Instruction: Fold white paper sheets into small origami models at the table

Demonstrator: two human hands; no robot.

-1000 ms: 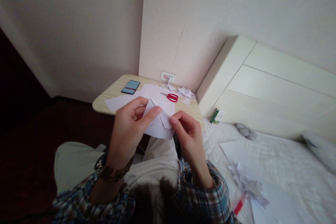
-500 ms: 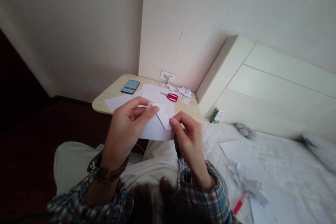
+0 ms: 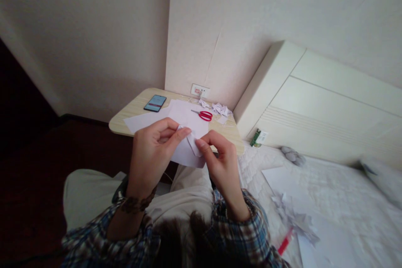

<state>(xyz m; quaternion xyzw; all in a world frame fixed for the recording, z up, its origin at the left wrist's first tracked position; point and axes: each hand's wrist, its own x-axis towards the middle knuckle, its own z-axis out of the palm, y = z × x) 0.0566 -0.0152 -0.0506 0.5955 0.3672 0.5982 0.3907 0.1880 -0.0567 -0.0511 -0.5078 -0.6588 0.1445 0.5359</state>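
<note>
The folded paper [image 3: 185, 153] is white, with a narrow folded band running diagonally across it and a flat section below. It is between the two hands, above the lap and overlapping the near edge of the table [image 3: 127, 118] in view. The left hand [image 3: 153, 145] pinches its upper left part between thumb and fingers; the right hand [image 3: 221, 155] pinches the right end of the band. Fingers obscure both sides of the paper.

Beyond the right hand, beside the headboard [image 3: 317, 92], is a green-and-white packet [image 3: 259, 138]; its contents cannot be determined.

Beyond the left hand lies a phone [image 3: 155, 103], screen lit. Past the fingertips, white sheets [image 3: 180, 111] cover part of the table, with red-handled scissors [image 3: 205, 115] on top. Farther off, folded paper pieces [image 3: 221, 109] lie near a wall socket [image 3: 200, 91]. Right of the right hand, the bed [image 3: 348, 188] bears crumpled-looking paper [image 3: 297, 220] and a red item [image 3: 285, 242], blurred.
</note>
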